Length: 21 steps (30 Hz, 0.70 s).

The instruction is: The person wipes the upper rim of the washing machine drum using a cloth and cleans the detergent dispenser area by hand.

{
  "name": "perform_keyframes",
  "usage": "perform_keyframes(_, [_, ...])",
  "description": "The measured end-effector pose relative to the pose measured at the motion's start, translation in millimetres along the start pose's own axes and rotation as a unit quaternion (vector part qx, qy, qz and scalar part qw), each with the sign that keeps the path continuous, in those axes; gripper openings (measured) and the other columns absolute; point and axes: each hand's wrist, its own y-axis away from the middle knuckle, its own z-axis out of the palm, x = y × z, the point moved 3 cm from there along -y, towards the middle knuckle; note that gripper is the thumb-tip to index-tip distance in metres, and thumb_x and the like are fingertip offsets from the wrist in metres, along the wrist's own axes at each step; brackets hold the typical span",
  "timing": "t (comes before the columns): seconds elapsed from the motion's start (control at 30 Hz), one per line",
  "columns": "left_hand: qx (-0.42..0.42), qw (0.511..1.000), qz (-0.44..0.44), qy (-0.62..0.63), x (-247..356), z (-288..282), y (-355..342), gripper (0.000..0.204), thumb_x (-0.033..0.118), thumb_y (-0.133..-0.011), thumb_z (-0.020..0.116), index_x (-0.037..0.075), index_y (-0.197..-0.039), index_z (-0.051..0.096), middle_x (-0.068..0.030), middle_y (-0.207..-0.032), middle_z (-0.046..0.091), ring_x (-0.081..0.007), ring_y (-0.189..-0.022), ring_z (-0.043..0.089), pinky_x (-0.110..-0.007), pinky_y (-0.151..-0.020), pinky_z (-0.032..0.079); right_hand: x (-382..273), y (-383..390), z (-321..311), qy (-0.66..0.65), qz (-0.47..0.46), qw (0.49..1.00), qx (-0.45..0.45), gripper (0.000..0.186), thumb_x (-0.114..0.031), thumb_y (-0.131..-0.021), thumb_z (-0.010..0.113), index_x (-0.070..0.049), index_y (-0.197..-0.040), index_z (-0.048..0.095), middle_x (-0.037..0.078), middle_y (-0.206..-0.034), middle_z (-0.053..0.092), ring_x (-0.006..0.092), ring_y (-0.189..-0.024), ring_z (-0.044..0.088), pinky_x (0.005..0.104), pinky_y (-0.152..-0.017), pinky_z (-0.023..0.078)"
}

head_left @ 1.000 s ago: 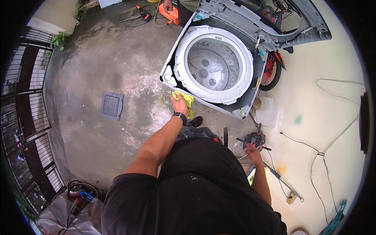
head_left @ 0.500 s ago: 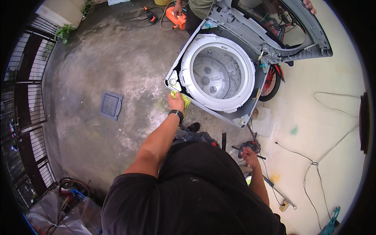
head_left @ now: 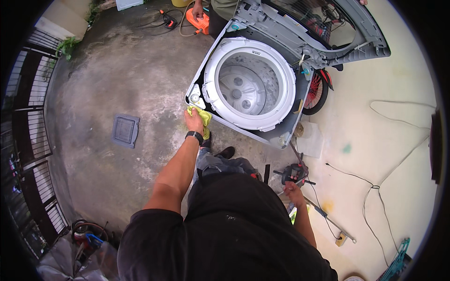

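Note:
My left hand (head_left: 194, 121) is closed on a yellow cloth (head_left: 203, 115) against the near left corner of a top-load washing machine (head_left: 244, 127). Its grey top cover (head_left: 347, 51) is tilted up at the back, exposing the white tub ring and the steel drum (head_left: 234, 89). Over on the right, my right hand (head_left: 293, 193) hangs low with curled fingers, beside a black and red tool (head_left: 293, 173). A thin rod-like shape shows at its fingertips, too small to make out.
A co-worker's hand (head_left: 198, 11) rests on an orange pressure washer (head_left: 197, 21); another hand (head_left: 363, 2) shows by the raised cover. A grey plastic panel (head_left: 125, 130) lies on the concrete. A red-rimmed wheel (head_left: 316, 93) stands behind the machine. Cables (head_left: 375, 186) run along the pale surface at right.
The whole view has shifted, with the machine now slightly left and higher. My left hand stays with the cloth at the corner; my right hand has dropped a little away from the black and red tool.

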Motion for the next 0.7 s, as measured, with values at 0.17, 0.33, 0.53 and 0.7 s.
perform_keyframes(0.17, [-0.137,0.988,-0.073,-0.017,-18.1,36.7,93.6,0.044,0.027,-0.101,0.057,0.000,-0.133,0.045,-0.0149,-0.121,0.059,-0.0244,-0.105,0.059,-0.039,-0.092,0.049,-21.6,-9.0,5.7,0.102,-0.059,0.993,-0.027,0.047,-0.030,-0.091,0.072,-0.006,-0.130,0.062,0.011,-0.111,0.069,0.0193,-0.097,0.066,0.0328,-0.084,0.052])
perform_keyframes(0.33, [-0.282,0.895,0.157,-0.307,1.0,30.3,147.8,0.046,0.035,-0.103,0.053,-0.002,-0.129,0.047,-0.0212,-0.125,0.060,-0.0283,-0.113,0.060,-0.039,-0.098,0.046,-134.8,-29.3,21.0,0.066,-0.080,0.982,-0.157,0.048,-0.034,-0.093,0.070,-0.009,-0.134,0.061,0.015,-0.119,0.068,0.0234,-0.106,0.066,0.0362,-0.088,0.053])
perform_keyframes(0.53, [-0.379,0.912,-0.050,-0.149,-1.6,7.1,186.3,0.057,0.048,-0.106,0.043,0.002,-0.140,0.043,-0.0172,-0.133,0.058,-0.0251,-0.116,0.060,-0.039,-0.098,0.048,-235.8,-52.1,138.4,-0.136,-0.158,0.945,-0.251,0.047,-0.039,-0.098,0.065,-0.006,-0.132,0.058,0.012,-0.112,0.067,0.0218,-0.105,0.064,0.0414,-0.084,0.055])
perform_keyframes(0.7, [-0.355,0.691,0.339,-0.531,94.6,4.6,192.5,0.045,0.050,-0.102,0.051,0.006,-0.111,0.058,-0.0182,-0.091,0.070,-0.0352,-0.082,0.070,-0.046,-0.070,0.056,-246.4,-69.3,149.9,-0.107,-0.159,0.963,-0.190,0.038,-0.036,-0.100,0.063,0.001,-0.108,0.062,0.007,-0.100,0.064,0.0141,-0.089,0.060,0.0360,-0.087,0.054])
